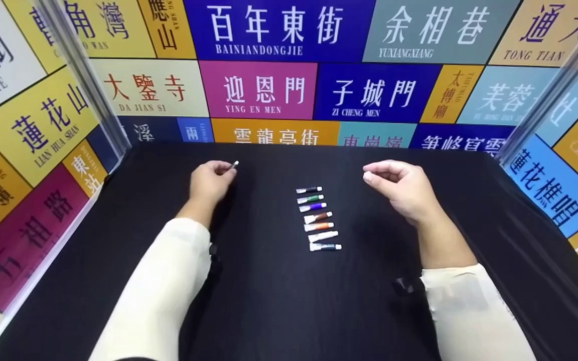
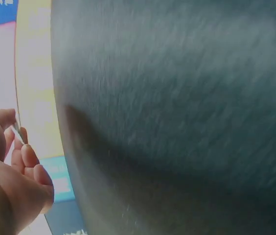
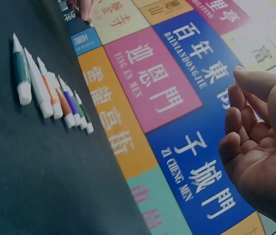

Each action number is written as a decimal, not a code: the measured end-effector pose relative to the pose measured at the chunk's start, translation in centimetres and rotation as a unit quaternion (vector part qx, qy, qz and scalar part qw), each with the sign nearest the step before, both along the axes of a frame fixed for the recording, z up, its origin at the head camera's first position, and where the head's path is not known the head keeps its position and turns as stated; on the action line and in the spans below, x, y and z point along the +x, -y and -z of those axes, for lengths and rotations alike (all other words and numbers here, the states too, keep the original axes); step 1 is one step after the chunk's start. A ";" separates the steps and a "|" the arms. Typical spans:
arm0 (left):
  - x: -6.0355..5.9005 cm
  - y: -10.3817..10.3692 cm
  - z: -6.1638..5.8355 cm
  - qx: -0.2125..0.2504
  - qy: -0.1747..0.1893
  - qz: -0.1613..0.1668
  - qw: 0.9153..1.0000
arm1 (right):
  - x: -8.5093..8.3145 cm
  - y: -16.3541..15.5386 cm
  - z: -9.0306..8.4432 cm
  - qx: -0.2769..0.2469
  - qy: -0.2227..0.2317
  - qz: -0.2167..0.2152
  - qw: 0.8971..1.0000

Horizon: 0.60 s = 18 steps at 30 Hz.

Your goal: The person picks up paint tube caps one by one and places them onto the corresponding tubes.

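My left hand [image 1: 219, 171] hovers over the far left of the black table [image 1: 279, 301] and pinches a small tube [image 1: 233, 164] between thumb and fingers, its light tip poking out to the right. The left wrist view shows that hand [image 2: 11, 171] with the thin tube [image 2: 18, 133] held in its fingertips. My right hand [image 1: 378, 176] is raised to the right of the row, fingers loosely curled around nothing; the right wrist view shows its empty palm [image 3: 260, 156]. Several small paint tubes [image 1: 318, 218] lie side by side in a row at mid-table, caps pointing right [image 3: 50, 93].
Colourful panels with street-name signs [image 1: 259, 90] wall the table in at the back and on both sides. Metal posts [image 1: 88, 80] stand at the two back corners. Black cloth covers the whole tabletop.
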<state>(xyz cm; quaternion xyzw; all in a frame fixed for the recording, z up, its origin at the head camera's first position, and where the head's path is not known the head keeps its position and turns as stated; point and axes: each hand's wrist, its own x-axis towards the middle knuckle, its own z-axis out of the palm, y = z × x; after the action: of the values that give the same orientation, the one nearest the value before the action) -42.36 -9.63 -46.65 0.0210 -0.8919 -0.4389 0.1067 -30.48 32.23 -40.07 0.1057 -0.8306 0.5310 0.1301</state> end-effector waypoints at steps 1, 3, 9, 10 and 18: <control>0.2 -0.3 0.0 0.006 -0.006 0.000 1.000 | 0.2 0.1 -0.2 0.002 -0.003 -0.002 1.000; 0.5 -1.0 0.0 0.020 -0.019 0.002 1.000 | 0.5 0.4 -0.5 0.005 -0.010 -0.005 1.000; 2.1 -3.8 -0.2 0.058 -0.058 0.027 0.996 | 1.4 1.0 -1.5 0.024 -0.029 -0.001 0.999; 2.5 -4.3 -0.2 0.066 -0.065 0.033 0.995 | 1.5 1.2 -1.6 0.027 -0.030 -0.001 0.999; 4.8 -7.4 -1.1 0.087 -0.104 0.085 0.987 | 2.6 2.0 -2.7 0.039 -0.044 -0.011 0.998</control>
<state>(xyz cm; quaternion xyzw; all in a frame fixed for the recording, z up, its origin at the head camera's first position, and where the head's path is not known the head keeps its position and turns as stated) -37.56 -2.25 -45.51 -0.0921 -0.8330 -0.5219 0.1591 -27.86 30.26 -37.39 0.1433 -0.8430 0.4943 0.1563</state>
